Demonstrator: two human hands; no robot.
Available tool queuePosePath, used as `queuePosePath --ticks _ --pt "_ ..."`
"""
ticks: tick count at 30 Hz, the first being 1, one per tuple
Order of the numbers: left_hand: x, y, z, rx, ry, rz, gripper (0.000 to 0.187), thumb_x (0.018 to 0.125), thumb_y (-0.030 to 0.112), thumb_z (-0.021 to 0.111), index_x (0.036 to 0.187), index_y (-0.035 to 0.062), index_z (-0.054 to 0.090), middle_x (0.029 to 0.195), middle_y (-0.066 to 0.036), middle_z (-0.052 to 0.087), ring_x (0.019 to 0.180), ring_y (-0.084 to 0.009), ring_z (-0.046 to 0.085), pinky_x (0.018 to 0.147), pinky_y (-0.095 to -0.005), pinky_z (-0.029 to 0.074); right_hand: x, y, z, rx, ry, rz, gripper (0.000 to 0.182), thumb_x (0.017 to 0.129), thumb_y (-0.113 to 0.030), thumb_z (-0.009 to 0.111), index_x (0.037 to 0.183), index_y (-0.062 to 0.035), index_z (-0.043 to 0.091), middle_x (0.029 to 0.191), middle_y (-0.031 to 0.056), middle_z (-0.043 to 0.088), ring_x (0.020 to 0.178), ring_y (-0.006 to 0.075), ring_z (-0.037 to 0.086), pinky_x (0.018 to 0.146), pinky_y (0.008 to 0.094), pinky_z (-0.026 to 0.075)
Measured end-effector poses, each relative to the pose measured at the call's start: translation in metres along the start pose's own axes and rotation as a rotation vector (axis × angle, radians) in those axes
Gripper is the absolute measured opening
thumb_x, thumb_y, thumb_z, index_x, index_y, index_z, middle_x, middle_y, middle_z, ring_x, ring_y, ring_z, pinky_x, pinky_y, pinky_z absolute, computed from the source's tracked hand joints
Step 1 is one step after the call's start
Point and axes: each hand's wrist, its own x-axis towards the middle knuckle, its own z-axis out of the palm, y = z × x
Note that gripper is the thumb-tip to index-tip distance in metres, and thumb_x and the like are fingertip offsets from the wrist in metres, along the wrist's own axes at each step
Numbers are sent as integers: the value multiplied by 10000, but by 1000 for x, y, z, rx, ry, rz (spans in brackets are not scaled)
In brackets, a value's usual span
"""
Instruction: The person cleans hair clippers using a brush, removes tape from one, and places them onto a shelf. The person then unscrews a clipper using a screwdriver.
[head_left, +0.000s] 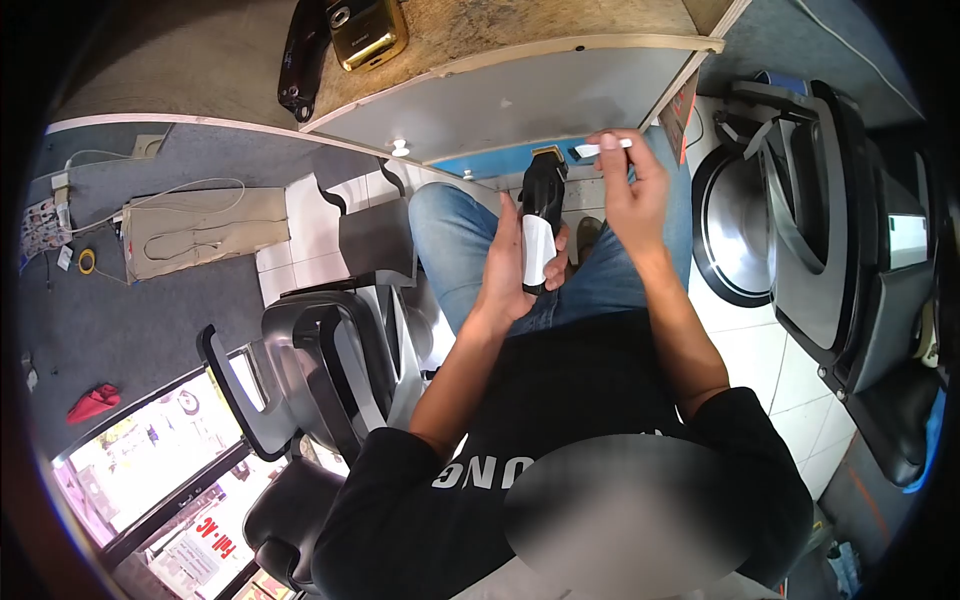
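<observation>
My left hand (510, 265) is wrapped round a black and white hair clipper (540, 225), its thumb on one side and its fingers on the other. The clipper's gold-coloured blade end points away from me. Between the thumb and fingers of my right hand (633, 190) is a small white brush (608, 147) with dark bristles. Its bristle end faces the clipper blade, with a small gap between them. Both hands are over my lap, just in front of a grey drawer front (510, 100).
Above the drawer, a wooden counter (520, 30) holds a gold clipper (365, 32) and a dark elongated device (303, 60). Black barber chairs stand left (335, 370) and right (820, 230). Flattened cardboard (205, 232) and cables lie at far left.
</observation>
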Motion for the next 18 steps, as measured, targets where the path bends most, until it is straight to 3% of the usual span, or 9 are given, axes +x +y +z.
queuePosePath --ticks 1,4,5,8,9,12,13,16,18 --pt "-1 0 1 -2 -3 1 643 1107 719 244 1177 143 522 850 -43 583 539 -124 521 454 -278 410 1 -4 -1 106 -14 0 250 1117 -190 578 1016 -14 725 822 23 705 723 80 616 641 286 496" --pt "-2 3 5 -4 -12 -7 642 1114 708 236 1144 140 533 845 -40 578 540 -118 512 450 -272 403 -8 -14 -7 310 -335 41 239 1113 -177 574 1022 -11 720 838 29 714 719 89 622 656 284 511" --pt "-2 4 5 -5 -15 -8 642 1116 704 233 1132 139 537 843 -39 576 540 -115 509 449 -271 401 -8 -19 -11 277 -502 61 238 1130 -176 561 1019 -12 693 871 -2 674 743 71 552 683 250 470" --pt "2 0 -4 -84 -53 14 729 1113 706 230 1267 77 564 874 -59 570 547 -111 484 425 -258 397 -8 0 -6 -28 -304 -144 229 1127 -171 566 1007 -17 687 883 -6 679 751 68 558 681 258 476" --pt "1 3 -1 -74 -49 20 714 1122 688 223 1277 79 563 872 -56 566 552 -110 485 432 -260 399 -6 2 -2 -45 -108 -110 240 1124 -181 573 987 -18 684 870 1 674 749 66 551 661 255 459" --pt "-3 5 5 -15 7 55 695 1132 667 214 1283 84 561 874 -52 567 568 -110 491 444 -264 405 -3 2 -13 180 -164 81 187 1078 -149 608 1009 -3 703 827 73 693 674 177 618 653 301 509" --pt "-5 5 7 20 33 60 687 1135 660 214 1283 84 558 873 -51 566 574 -111 493 448 -265 406 -6 -5 -9 295 -230 55 219 1089 -162 596 976 -5 699 834 79 700 657 163 596 635 302 490" --pt "-1 5 12 108 66 73 665 1143 641 220 1273 82 555 874 -46 568 590 -112 499 456 -268 413 -5 -4 -7 -97 -251 -53 284 1131 -219 562 956 -24 673 875 24 671 773 91 556 715 251 455" --pt "0 5 13 138 66 80 651 1147 630 229 1253 78 557 876 -43 571 600 -113 505 458 -275 424 -3 22 -5 61 -167 28 296 1155 -249 515 1018 -32 663 873 26 669 790 107 552 750 266 454"
